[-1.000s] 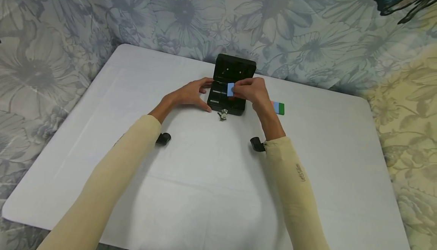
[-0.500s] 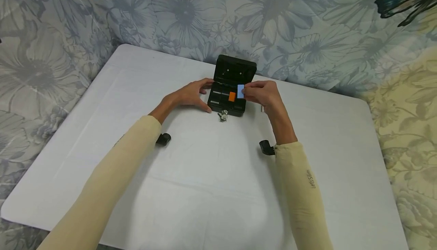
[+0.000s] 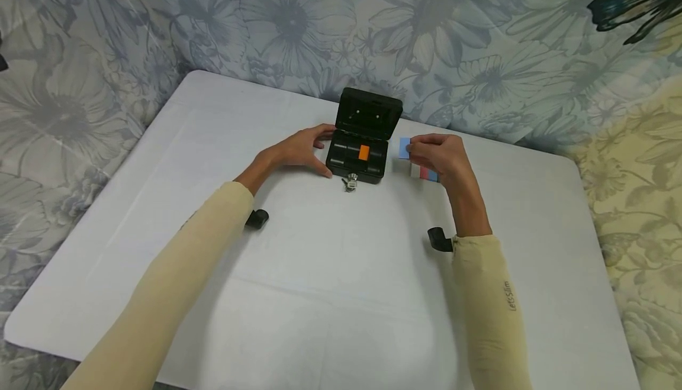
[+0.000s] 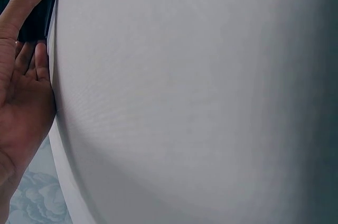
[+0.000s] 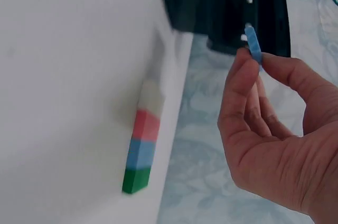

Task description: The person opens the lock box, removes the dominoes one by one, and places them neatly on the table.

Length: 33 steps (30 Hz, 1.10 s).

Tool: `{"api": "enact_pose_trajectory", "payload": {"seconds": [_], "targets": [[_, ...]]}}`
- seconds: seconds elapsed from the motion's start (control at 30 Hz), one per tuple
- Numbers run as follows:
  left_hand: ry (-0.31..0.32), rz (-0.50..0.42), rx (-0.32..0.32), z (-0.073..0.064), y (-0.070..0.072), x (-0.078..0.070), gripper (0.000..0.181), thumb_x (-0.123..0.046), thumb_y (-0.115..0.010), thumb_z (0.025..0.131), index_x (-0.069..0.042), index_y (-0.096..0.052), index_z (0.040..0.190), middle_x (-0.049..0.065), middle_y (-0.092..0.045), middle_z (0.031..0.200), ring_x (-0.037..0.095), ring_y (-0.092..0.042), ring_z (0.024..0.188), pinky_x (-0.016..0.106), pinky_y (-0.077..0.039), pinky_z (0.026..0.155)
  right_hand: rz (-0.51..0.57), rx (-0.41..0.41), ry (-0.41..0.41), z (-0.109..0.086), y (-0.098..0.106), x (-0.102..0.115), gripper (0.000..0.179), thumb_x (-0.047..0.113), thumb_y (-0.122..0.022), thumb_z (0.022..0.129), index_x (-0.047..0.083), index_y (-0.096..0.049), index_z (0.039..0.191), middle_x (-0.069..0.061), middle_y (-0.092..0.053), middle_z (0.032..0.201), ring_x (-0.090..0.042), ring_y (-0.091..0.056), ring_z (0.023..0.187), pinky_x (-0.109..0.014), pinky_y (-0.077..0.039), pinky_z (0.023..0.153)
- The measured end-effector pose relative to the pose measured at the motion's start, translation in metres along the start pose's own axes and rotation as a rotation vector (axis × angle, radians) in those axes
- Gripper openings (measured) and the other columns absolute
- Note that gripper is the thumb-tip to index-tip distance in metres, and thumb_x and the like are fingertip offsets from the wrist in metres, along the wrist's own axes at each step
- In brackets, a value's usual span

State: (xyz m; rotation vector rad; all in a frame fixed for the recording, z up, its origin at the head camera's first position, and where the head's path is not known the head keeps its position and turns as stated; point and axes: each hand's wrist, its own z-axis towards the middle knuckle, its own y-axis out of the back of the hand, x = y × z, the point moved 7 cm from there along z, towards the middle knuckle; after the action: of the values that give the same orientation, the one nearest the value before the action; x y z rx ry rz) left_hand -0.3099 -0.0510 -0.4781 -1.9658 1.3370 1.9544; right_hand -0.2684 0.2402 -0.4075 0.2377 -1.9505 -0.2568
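A black cash box (image 3: 341, 159) stands with its lid (image 3: 369, 113) raised near the back of the table. Inside its tray lies a small orange rectangular piece (image 3: 364, 152). My left hand (image 3: 299, 146) holds the box by its left end, thumb at the front corner and fingers at the back one. To the right of the box, my right hand (image 3: 444, 154) pinches a thin light-blue rectangular block (image 3: 404, 148) above the table, between thumb and fingertips. Below that hand, white, red, blue and green blocks (image 5: 141, 152) form a row; in the head view the hand hides the green one.
A lock with keys (image 3: 350, 182) hangs at the front of the box. The white table (image 3: 319, 295) meets a flowered cloth backdrop (image 3: 293, 29) behind its far edge. A black wrist camera (image 3: 440, 239) juts from the right sleeve; another (image 3: 258, 219) sits on the left.
My right hand has moved right, from over the box to above the row of blocks, still pinching the light-blue block. The orange piece has come into view. My left hand stays put.
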Motion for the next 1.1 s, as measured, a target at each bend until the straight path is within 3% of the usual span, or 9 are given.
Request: {"api": "enact_pose_trajectory", "payload": {"seconds": [0.27, 0.67, 1.1], "targets": [[-0.001, 0.005, -0.004, -0.001, 0.001, -0.001, 0.113, -0.023, -0.095, 0.077, -0.018, -0.026, 0.166, 0.010, -0.032, 0.172, 0.034, -0.047, 0.149, 0.046, -0.039, 0.125, 0.078, -0.004, -0.003, -0.003, 0.029, -0.012, 0.005, 0.013, -0.079, 0.092, 0.015, -0.077, 0.096, 0.010, -0.074, 0.084, -0.005, -0.077, 0.075, -0.020, -0.063, 0.079], [0.000, 0.011, -0.009, -0.001, -0.001, -0.001, 0.114, -0.025, -0.096, 0.076, -0.020, -0.026, 0.166, 0.008, -0.031, 0.172, 0.033, -0.048, 0.148, 0.045, -0.040, 0.125, 0.061, -0.098, -0.079, 0.001, 0.071, -0.035, 0.007, 0.014, -0.080, 0.092, 0.020, -0.077, 0.089, 0.011, -0.072, 0.084, -0.003, -0.076, 0.074, -0.019, -0.063, 0.075], [0.005, 0.003, -0.007, -0.003, 0.000, -0.003, 0.113, -0.025, -0.096, 0.076, -0.019, -0.027, 0.166, 0.008, -0.033, 0.172, 0.032, -0.048, 0.148, 0.044, -0.040, 0.125, 0.016, -0.197, -0.184, 0.002, 0.096, -0.058, 0.011, 0.010, -0.079, 0.092, 0.019, -0.076, 0.086, 0.014, -0.070, 0.073, 0.000, -0.073, 0.069, -0.018, -0.063, 0.072]]}}
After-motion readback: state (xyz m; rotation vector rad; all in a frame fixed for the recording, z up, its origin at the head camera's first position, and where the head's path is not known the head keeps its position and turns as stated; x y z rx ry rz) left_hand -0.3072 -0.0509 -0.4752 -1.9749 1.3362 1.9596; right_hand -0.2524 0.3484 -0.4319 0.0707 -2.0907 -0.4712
